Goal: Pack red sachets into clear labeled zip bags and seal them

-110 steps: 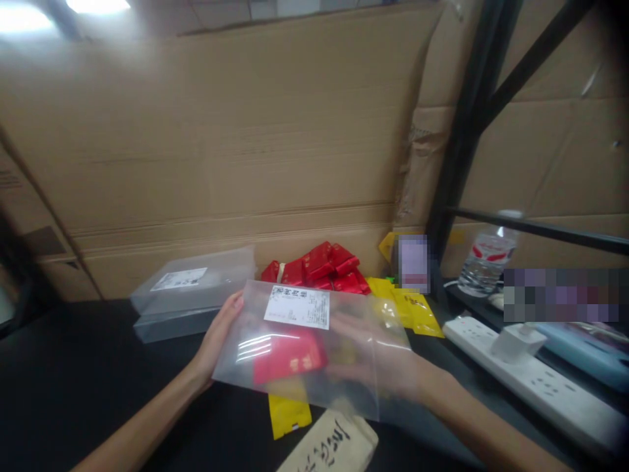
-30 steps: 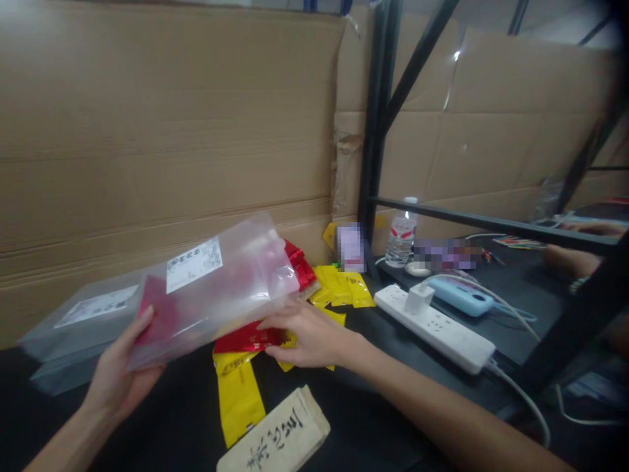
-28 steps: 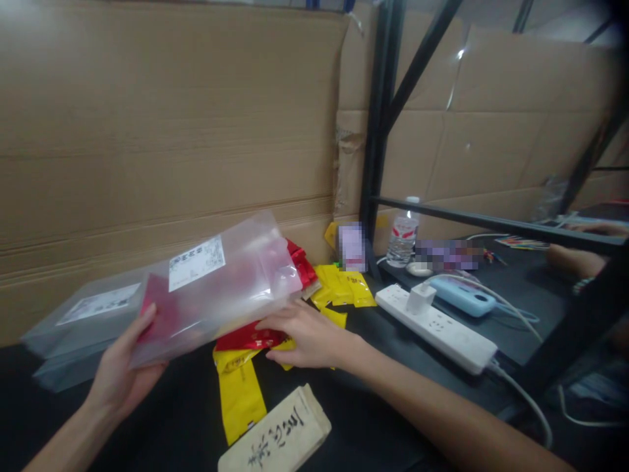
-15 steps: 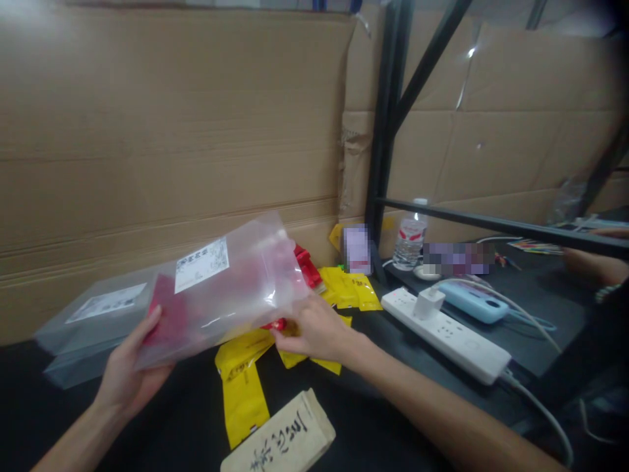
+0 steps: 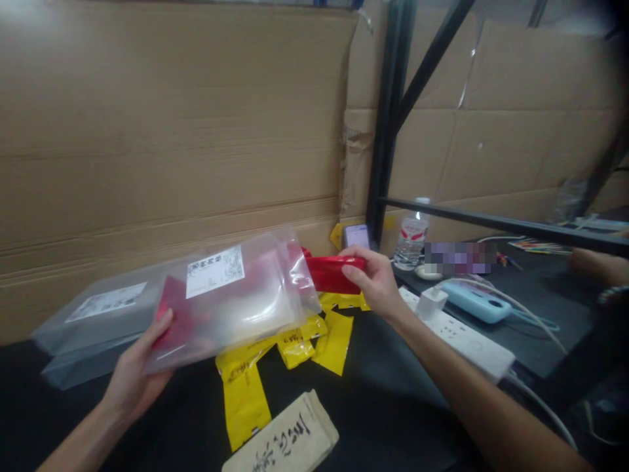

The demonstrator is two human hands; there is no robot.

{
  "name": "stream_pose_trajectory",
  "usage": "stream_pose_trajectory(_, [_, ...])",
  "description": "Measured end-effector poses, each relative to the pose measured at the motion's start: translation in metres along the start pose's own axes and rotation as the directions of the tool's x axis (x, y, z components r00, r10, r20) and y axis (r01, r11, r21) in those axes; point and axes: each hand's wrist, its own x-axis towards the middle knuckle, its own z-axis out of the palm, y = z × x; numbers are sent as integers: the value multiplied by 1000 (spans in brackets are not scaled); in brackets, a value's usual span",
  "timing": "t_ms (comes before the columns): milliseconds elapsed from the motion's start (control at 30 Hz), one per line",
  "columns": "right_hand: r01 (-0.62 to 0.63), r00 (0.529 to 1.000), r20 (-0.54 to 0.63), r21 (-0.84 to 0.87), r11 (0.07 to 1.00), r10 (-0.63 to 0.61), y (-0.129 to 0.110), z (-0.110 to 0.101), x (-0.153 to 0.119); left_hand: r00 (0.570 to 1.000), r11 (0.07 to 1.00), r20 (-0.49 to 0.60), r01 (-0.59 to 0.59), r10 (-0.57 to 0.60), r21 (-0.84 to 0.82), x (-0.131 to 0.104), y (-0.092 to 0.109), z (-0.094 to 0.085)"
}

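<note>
A frosted plastic bag (image 5: 255,295) with a white label and something red and pale inside is gripped at its lower left corner by my left hand (image 5: 140,364). My right hand (image 5: 373,282) pinches the end of a shiny red packet (image 5: 334,272), whose other end is at or behind the bag's right edge; whether it is inside cannot be made out. Under and beside the bag lie several yellow packets (image 5: 246,400). A beige paper packet with black handwriting (image 5: 289,436) rests nearest to me. More frosted bags (image 5: 98,308) with a label lie at the left.
Cardboard (image 5: 171,131) stands behind the table. A black metal frame (image 5: 388,131) rises right of centre. Past it are a water bottle (image 5: 413,239), a white power strip (image 5: 462,341), a light blue device (image 5: 476,301) and cables. Another person's hand (image 5: 599,265) shows at far right.
My right hand has moved right and up from behind the bag's edge, and the red packet now shows in its fingers. The bag has shifted slightly right and down with my left hand.
</note>
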Motion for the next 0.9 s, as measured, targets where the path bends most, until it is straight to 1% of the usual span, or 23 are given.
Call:
stream_pose_trajectory(67, [22, 1000, 15, -8, 1000, -22, -2, 2, -2, 1000, 1000, -14, -5, 5, 27, 0, 0, 1])
stream_pose_trajectory(100, [36, 999, -3, -17, 999, -37, -3, 2, -2, 1000, 999, -22, -5, 6, 34, 0, 0, 2])
stream_pose_trajectory(167, [56, 994, -92, -29, 998, -59, -4, -1, 0, 1000, 999, -28, -3, 5, 40, -1, 1, 3])
stream_pose_trajectory(233, [59, 979, -193, -23, 998, -62, -4, -3, 2, 1000, 999, -23, -3, 4, 52, -2, 2, 3])
stream_pose_trajectory(267, [47, 977, -208, -21, 999, -50, -4, -4, 3, 1000, 998, -16, 1, 0, 61, -3, 2, 3])
stream_pose_trajectory(300, [26, 983, -183, -22, 999, -30, -4, -5, 3, 1000, 997, -12, 7, -6, 72, -4, 2, 2])
stream_pose_trajectory(367, [-29, 999, -40, -29, 999, 28, -5, -4, 4, 999, 995, -8, 31, -31, 99, -4, 2, 1])
stream_pose_trajectory(433, [-94, 989, 116, -6, 996, 94, -8, 0, 4, 999, 989, -9, 52, -51, 136, -3, 1, -1])
stream_pose_trajectory(467, [-126, 980, 159, 24, 992, 120, -9, 2, 3, 998, 986, -12, 55, -54, 154, -1, 1, -2])
stream_pose_trajectory(500, [-155, 974, 173, 56, 986, 143, -10, 3, 3, 999, 984, -12, 53, -52, 169, 0, 0, -4])
stream_pose_trajectory(567, [-183, 976, 138, 97, 978, 169, -12, 6, 3, 999, 983, 3, 35, -36, 178, 4, -1, -7])
stream_pose_trajectory(633, [-155, 985, 88, 84, 984, 148, -12, 7, 3, 1000, 984, 19, 18, -22, 180, 5, -2, -8])
stream_pose_trajectory(667, [-135, 988, 83, 65, 989, 129, -12, 7, 3, 999, 983, 29, 13, -19, 184, 6, -2, -8])
stream_pose_trajectory(767, [-63, 989, 127, -57, 996, 70, -12, 10, 0, 998, 977, 53, 6, -17, 213, 3, -4, -4])
stream_pose_trajectory(833, [61, 995, 93, -216, 974, -41, -13, 17, -5, 998, 974, 69, -20, 5, 225, -1, -7, 0])
stream_pose_trajectory(900, [206, 978, 40, -349, 914, -205, -14, 26, -13, 999, 973, 37, -24, 16, 230, -5, -10, 5])
